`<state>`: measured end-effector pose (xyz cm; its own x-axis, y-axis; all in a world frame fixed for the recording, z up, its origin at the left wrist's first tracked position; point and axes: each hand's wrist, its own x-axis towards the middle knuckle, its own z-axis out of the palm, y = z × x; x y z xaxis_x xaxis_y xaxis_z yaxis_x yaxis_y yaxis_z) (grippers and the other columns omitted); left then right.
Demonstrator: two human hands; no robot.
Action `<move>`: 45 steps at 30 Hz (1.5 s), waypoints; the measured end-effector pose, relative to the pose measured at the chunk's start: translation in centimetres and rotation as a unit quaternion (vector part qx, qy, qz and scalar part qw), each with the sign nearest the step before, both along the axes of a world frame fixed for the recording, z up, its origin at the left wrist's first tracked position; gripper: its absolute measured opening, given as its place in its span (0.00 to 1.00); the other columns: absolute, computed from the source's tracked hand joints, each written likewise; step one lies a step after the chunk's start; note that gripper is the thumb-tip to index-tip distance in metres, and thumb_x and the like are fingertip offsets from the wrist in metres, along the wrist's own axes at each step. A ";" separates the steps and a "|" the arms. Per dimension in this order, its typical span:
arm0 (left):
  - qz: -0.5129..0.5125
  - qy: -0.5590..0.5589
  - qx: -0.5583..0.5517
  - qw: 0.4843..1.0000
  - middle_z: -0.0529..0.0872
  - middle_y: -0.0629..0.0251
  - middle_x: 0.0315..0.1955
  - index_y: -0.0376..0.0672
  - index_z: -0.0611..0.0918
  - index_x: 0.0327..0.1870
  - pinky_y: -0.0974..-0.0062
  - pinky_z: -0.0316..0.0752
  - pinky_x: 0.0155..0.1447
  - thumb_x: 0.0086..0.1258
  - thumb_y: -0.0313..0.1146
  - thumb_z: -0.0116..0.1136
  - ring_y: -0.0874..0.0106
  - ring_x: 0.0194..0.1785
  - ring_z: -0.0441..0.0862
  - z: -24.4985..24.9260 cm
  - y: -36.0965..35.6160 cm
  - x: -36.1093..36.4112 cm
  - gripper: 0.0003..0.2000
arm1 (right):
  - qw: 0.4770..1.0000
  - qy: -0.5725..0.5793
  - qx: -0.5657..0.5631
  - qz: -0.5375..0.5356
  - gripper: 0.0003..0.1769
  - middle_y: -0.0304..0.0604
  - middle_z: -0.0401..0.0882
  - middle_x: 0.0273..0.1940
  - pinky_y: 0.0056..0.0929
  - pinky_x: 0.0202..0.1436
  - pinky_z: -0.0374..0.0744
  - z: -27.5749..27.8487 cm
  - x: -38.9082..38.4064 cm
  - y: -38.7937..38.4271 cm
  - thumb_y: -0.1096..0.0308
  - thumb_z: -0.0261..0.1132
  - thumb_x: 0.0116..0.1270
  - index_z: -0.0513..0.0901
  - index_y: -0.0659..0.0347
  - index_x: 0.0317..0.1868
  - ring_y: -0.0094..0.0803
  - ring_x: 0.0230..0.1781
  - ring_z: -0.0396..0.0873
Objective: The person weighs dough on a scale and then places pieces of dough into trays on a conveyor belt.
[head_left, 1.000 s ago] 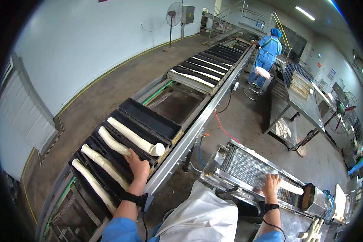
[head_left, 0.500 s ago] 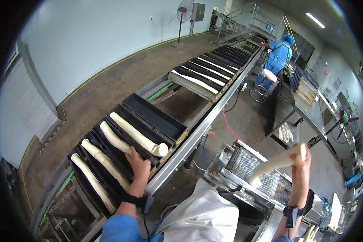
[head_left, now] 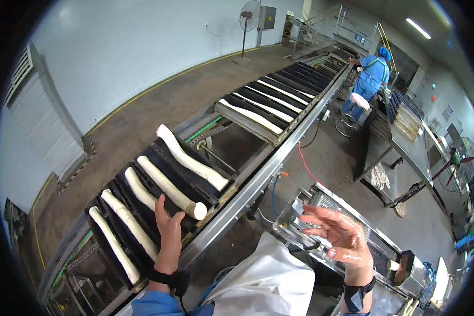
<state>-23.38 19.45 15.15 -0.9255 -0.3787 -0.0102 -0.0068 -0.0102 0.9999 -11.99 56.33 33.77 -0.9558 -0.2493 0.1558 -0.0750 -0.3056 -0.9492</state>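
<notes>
My left hand is open, thumb apart from the fingers, its fingertips right at the near end of a short dough roll. That roll lies in a set of long black baking pans on the conveyor. Beside it is a thicker dough roll, its rounded end resting over the pans' near rim. A curved dough roll occupies the farthest pan of the set, and two more rolls lie on the near side. My right hand, glossy and holding nothing, is spread open above a metal mesh belt.
Farther up the conveyor sits another pan set with dough rolls. A co-worker in blue stands near a stool at the far end. On the right are a steel table with stacked pans and a fan.
The dough roll from my right hand now lies in the farthest pan, and that hand has opened and moved left. My left hand has drawn slightly back. The view has shifted a little.
</notes>
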 end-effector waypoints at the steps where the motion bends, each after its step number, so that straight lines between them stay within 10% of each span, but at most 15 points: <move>1: -0.017 0.033 -0.092 0.995 0.64 0.54 0.73 0.40 0.71 0.69 0.69 0.50 0.78 0.56 0.22 0.61 0.61 0.76 0.59 1.4 1.3 -0.3 0.34 | 0.999 -0.030 0.013 -0.023 0.40 0.61 0.66 0.70 0.45 0.70 0.70 -0.6 0.1 0.5 0.73 0.75 0.54 0.70 0.71 0.68 0.48 0.71 0.68; 8: -0.060 -0.034 0.130 0.989 0.73 0.58 0.62 0.35 0.71 0.67 0.73 0.65 0.68 0.57 0.20 0.59 0.68 0.64 0.70 1.7 6.7 -3.9 0.31 | 0.992 -0.073 0.045 -0.097 0.32 0.59 0.75 0.63 0.46 0.64 0.74 -4.5 0.0 4.7 0.66 0.75 0.57 0.77 0.70 0.61 0.46 0.63 0.76; 18: 0.093 0.068 0.019 0.993 0.80 0.59 0.56 0.35 0.79 0.56 0.73 0.60 0.72 0.45 0.05 0.42 0.67 0.63 0.74 -7.5 -0.9 -9.7 0.32 | 0.980 -0.165 0.038 -0.109 0.27 0.46 0.80 0.58 0.35 0.66 0.74 -7.7 -2.3 9.3 0.70 0.72 0.61 0.77 0.66 0.61 0.34 0.61 0.77; 25: 0.131 0.120 -0.180 0.968 0.81 0.60 0.55 0.34 0.79 0.56 0.70 0.61 0.73 0.43 0.04 0.40 0.66 0.63 0.75 -4.8 -2.5 -12.5 0.33 | 0.973 -0.197 0.060 -0.105 0.25 0.45 0.81 0.57 0.34 0.66 0.74 -10.5 -4.8 13.3 0.73 0.70 0.63 0.77 0.66 0.61 0.34 0.60 0.77; 31: 0.076 0.070 -0.225 0.969 0.75 0.58 0.65 0.40 0.77 0.62 0.70 0.54 0.76 0.56 0.18 0.60 0.63 0.72 0.67 4.8 4.3 -15.1 0.27 | 0.969 -0.200 0.094 -0.113 0.24 0.43 0.82 0.54 0.32 0.63 0.75 -11.9 -7.8 17.4 0.75 0.69 0.62 0.78 0.66 0.60 0.32 0.57 0.78; 36: 0.084 -0.120 -0.126 0.981 0.70 0.52 0.69 0.37 0.71 0.69 0.68 0.57 0.75 0.69 0.39 0.63 0.61 0.75 0.63 -1.0 5.4 -19.5 0.30 | 0.957 -0.214 0.119 -0.156 0.22 0.42 0.82 0.52 0.29 0.59 0.77 -13.4 -9.1 19.9 0.77 0.68 0.63 0.79 0.64 0.58 0.30 0.54 0.79; 40: 0.097 -0.206 -0.324 0.918 0.81 0.52 0.54 0.35 0.74 0.63 0.65 0.72 0.60 0.70 0.42 0.62 0.60 0.54 0.80 -3.9 2.7 -20.4 0.26 | 0.944 -0.209 0.185 -0.175 0.21 0.42 0.82 0.51 0.29 0.55 0.79 -17.0 -9.0 25.7 0.78 0.67 0.63 0.80 0.64 0.57 0.30 0.51 0.80; 45: 0.075 -0.233 -0.176 0.954 0.81 0.61 0.52 0.37 0.75 0.63 0.70 0.74 0.55 0.72 0.44 0.61 0.68 0.53 0.78 -3.2 2.1 -18.2 0.25 | 0.728 -0.135 0.538 -0.402 0.26 0.53 0.83 0.50 0.35 0.59 0.78 -19.3 -12.7 37.0 0.80 0.68 0.51 0.79 0.67 0.54 0.43 0.53 0.81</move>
<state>-41.58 21.51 11.95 -0.7875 -0.5614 -0.2544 -0.4751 0.2901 0.8307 -24.66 93.32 14.44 -0.8195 0.5697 0.0624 0.4156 0.6657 -0.6198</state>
